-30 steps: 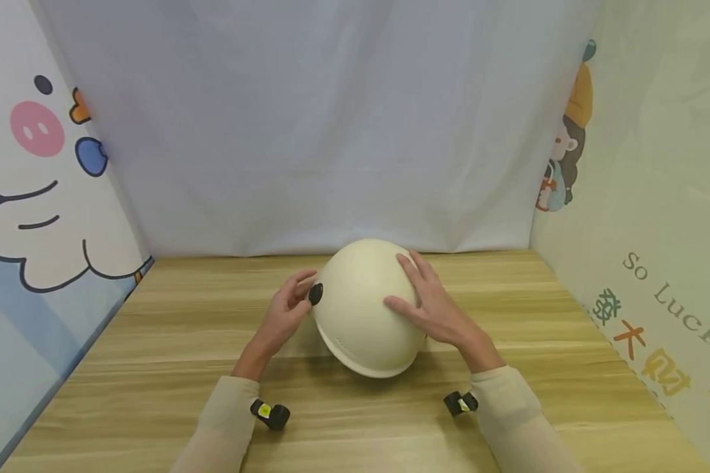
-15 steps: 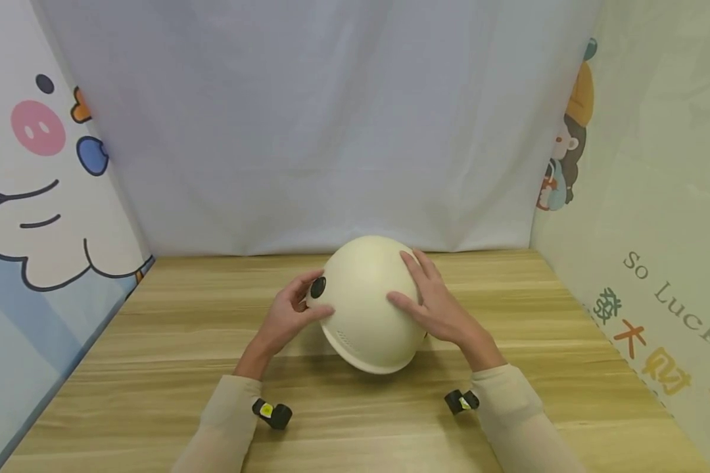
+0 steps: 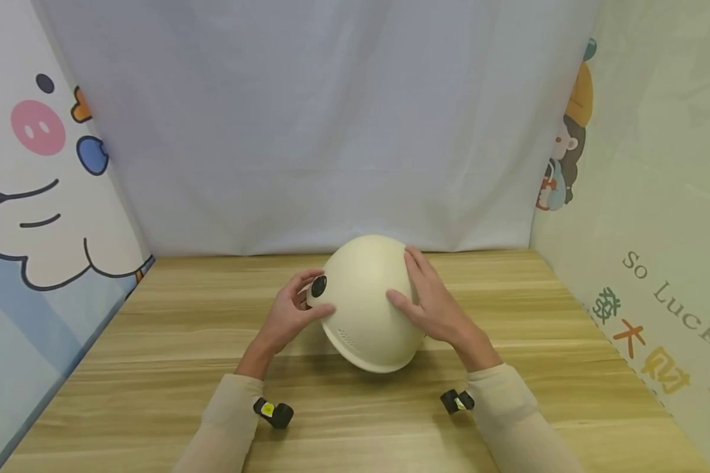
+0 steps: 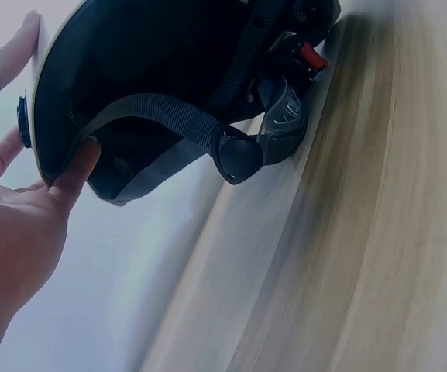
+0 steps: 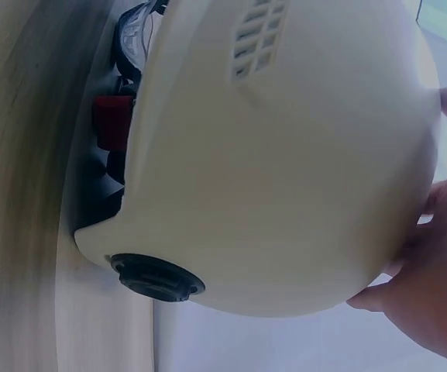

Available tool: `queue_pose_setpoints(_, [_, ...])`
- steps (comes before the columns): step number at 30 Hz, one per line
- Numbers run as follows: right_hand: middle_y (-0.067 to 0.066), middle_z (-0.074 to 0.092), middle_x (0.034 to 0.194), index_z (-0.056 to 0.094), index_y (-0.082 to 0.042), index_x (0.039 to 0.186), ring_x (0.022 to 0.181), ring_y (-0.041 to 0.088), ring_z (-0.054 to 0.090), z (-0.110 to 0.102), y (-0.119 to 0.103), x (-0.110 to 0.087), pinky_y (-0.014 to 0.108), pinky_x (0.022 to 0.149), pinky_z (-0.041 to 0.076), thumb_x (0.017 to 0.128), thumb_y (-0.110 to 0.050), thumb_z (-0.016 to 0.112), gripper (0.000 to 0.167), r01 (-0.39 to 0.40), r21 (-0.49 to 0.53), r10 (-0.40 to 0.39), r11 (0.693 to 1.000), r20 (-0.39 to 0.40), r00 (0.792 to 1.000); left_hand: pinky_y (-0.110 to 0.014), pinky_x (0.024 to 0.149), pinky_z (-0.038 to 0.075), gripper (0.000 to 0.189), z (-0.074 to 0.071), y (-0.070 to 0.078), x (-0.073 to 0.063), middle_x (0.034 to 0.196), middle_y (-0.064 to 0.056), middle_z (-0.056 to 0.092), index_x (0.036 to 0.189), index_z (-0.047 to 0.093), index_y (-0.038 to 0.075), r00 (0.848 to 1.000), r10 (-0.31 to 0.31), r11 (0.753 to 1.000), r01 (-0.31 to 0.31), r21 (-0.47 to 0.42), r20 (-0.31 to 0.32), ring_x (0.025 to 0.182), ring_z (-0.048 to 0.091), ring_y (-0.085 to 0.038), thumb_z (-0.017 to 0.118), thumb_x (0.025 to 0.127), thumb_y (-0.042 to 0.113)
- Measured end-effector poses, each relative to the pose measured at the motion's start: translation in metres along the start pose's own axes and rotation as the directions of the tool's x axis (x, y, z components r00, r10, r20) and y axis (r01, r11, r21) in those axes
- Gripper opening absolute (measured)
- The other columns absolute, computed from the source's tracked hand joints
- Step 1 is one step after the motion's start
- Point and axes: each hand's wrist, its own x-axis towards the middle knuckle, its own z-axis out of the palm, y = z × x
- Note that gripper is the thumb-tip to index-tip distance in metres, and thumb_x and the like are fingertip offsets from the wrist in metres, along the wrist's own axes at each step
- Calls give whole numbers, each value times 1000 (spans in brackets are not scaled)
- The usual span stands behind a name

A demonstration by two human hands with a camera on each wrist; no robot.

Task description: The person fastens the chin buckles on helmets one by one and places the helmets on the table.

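Observation:
A cream hard-shell helmet [image 3: 363, 295], dome up and tilted, lies between both hands. My left hand [image 3: 286, 312] grips its left edge beside a round black disc [image 3: 319, 286]; the thumb is on the outer shell. In the left wrist view a fingertip is tucked inside the rim by the black chin strap [image 4: 149, 108], and the dark interior faces that camera. My right hand [image 3: 434, 305] rests on the dome's right side with fingers fairly straight. The right wrist view shows vent slots [image 5: 258, 39], a second black disc [image 5: 157, 277] and a red clip [image 5: 113, 122] under the rim.
A wood-grain table [image 3: 154, 387] lies under the helmet. Behind it hangs a pale grey curtain [image 3: 331, 118], with printed cartoon panels at left and right. Small black cameras [image 3: 274, 413] are strapped to both wrists.
My left thumb has shifted from beside the black disc onto the shell. The helmet has turned slightly and moved a little away from me. My right fingers have drawn closer together.

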Motion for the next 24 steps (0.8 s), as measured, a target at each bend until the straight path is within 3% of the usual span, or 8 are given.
queue_pose_setpoints(6, [13,9,152,21,-22,150,136,33,15,0,0,1,62,97,25,95,-45,42,63,39,-23,-39,999,-6,999,-35,79,50,61,1,-6,3,127,-18,49,133,44,5,998,61,998,-62,-32,-24,104,56,-32,72,79,-2])
queue_pose_setpoints(15, [15,12,150,20,-24,149,131,38,23,3,0,3,62,89,35,78,-59,63,90,2,-32,-2,999,-23,1000,-37,83,48,62,4,-3,4,128,-16,48,135,43,6,995,96,995,-96,-11,-5,106,55,-30,71,80,0])
queue_pose_setpoints(19, [18,12,150,20,-27,149,131,39,23,3,0,3,63,87,35,78,-59,63,89,5,-43,-7,999,-33,999,-42,91,42,69,3,-1,4,132,-13,45,139,38,7,996,86,996,-87,31,34,111,51,-28,71,79,-4])
queue_pose_setpoints(24, [19,11,149,20,-30,149,130,40,22,2,-2,2,63,87,35,79,-58,62,86,-4,-33,3,999,-31,1000,-44,91,40,75,4,8,3,133,-16,41,141,32,2,995,88,995,-91,48,55,109,49,-29,69,77,-9])
